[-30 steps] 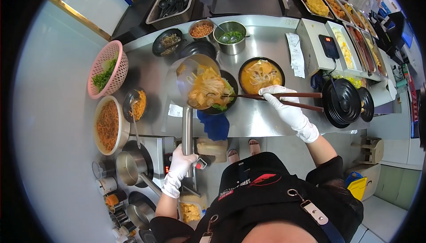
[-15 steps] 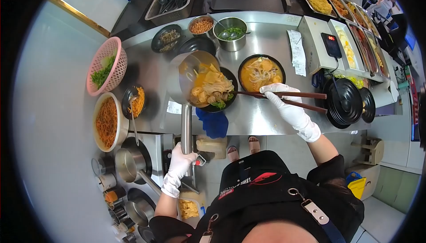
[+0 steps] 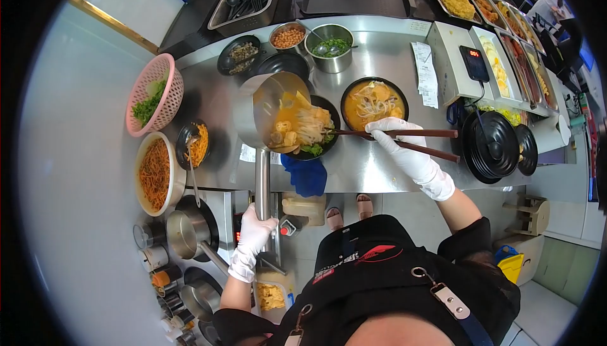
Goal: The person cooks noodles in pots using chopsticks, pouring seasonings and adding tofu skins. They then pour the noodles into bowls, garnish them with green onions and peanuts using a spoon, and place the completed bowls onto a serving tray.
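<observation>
Through the head camera, reading the view as a clock face, I have the gloved left hand (image 3: 256,235) at 7 o'clock, its fingers wrapped fully round the handle of a stainless-steel saucepan (image 3: 248,109). The handle runs up toward 12, and the saucepan sits at 11, tipped toward 3 o'clock over a black bowl (image 3: 332,109) near the centre. Noodles and other pieces of food (image 3: 306,121) spread across the saucepan's lip into that bowl, with green leaves (image 3: 312,149) at the bowl's near edge.

My gloved right hand (image 3: 406,151) is at 3 o'clock, thumb and fingers closed on a pair of brown chopsticks (image 3: 436,133). Their thick ends stand apart toward 3; the thin ends point to 9 and meet the noodles. I can't tell whether the tips pinch anything.

At 2 o'clock a second black bowl holds noodle soup (image 3: 375,103), the right hand overlapping its near rim. A blue cloth (image 3: 306,176) lies at 6, just below the first bowl. Stacked black dishes (image 3: 490,147) stand at 3, beyond the chopsticks, and a pink basket (image 3: 171,93) at 10.
</observation>
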A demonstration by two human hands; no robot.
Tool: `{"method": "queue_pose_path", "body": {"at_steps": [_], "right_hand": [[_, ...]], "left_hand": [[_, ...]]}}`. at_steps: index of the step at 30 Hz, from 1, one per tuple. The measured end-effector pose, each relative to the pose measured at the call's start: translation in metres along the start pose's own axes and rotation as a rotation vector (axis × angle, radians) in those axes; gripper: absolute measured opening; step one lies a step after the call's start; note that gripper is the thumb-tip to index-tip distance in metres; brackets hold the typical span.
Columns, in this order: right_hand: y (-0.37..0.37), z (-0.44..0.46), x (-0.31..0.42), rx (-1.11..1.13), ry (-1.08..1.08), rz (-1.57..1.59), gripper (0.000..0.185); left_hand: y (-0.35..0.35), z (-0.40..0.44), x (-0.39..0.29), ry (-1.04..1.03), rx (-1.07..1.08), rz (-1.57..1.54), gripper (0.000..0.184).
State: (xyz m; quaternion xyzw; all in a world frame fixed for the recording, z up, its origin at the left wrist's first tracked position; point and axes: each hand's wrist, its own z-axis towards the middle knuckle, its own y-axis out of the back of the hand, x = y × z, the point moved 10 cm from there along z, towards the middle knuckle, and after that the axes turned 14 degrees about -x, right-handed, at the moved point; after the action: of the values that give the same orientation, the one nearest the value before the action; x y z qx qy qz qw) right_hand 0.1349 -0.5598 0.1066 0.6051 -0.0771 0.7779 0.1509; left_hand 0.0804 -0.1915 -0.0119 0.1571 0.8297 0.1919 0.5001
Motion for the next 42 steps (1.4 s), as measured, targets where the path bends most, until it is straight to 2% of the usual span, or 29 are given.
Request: {"method": "queue_pose_path", "body": {"at_steps": [6, 9, 11, 13, 17, 19, 20, 22, 25, 30, 32, 36, 38, 42], "right_hand": [[-0.003, 0.0, -0.005, 0.027, -0.037, -0.03, 0.012], [-0.004, 0.006, 0.015, 0.038, 0.062, -0.057, 0.01], [-0.017, 0.008, 0.036, 0.163, 0.212, -0.144, 0.008], [-0.012, 0.017, 0.054, 0.105, 0.282, -0.17, 0.008], [-0.005, 0.032, 0.066, -0.003, 0.179, 0.032, 0.009], [-0.014, 0.037, 0.073, -0.038, 0.313, 0.009, 0.009], [-0.023, 0.039, 0.068, -0.041, 0.311, 0.013, 0.009], [-0.045, 0.043, 0.054, -0.036, 0.263, 0.227, 0.01], [-0.071, 0.041, 0.013, 0.039, 0.236, 0.315, 0.013], [-0.046, 0.024, -0.007, 0.023, 0.211, 0.207, 0.012], [-0.04, 0.025, -0.016, 0.028, 0.109, 0.173, 0.011], [-0.047, 0.024, -0.003, 0.086, 0.141, 0.245, 0.009], [-0.055, 0.018, -0.002, 0.159, 0.221, 0.204, 0.009], [-0.037, 0.027, -0.011, 0.121, 0.203, 0.086, 0.009]], "left_hand": [[0.003, 0.0, -0.004, -0.016, -0.019, -0.053, 0.028], [0.004, -0.003, -0.005, 0.01, -0.015, -0.055, 0.027], [0.005, -0.003, -0.007, -0.016, -0.023, -0.015, 0.027], [0.007, -0.003, -0.009, -0.007, -0.023, -0.026, 0.027], [0.008, -0.004, -0.009, 0.065, 0.017, -0.12, 0.03], [0.008, -0.007, -0.012, 0.098, 0.034, -0.137, 0.029], [0.007, -0.008, -0.012, 0.129, 0.053, -0.152, 0.028], [0.006, -0.007, -0.01, 0.135, 0.066, -0.178, 0.029], [0.007, -0.007, -0.006, 0.142, 0.091, -0.226, 0.03], [0.008, -0.005, 0.001, 0.146, 0.093, -0.29, 0.03], [0.009, -0.004, -0.001, 0.128, 0.082, -0.302, 0.03], [0.01, -0.003, -0.003, 0.11, 0.069, -0.264, 0.03], [0.011, -0.001, -0.004, 0.102, 0.058, -0.224, 0.03], [0.01, -0.004, -0.01, 0.095, 0.02, -0.174, 0.031]]}}
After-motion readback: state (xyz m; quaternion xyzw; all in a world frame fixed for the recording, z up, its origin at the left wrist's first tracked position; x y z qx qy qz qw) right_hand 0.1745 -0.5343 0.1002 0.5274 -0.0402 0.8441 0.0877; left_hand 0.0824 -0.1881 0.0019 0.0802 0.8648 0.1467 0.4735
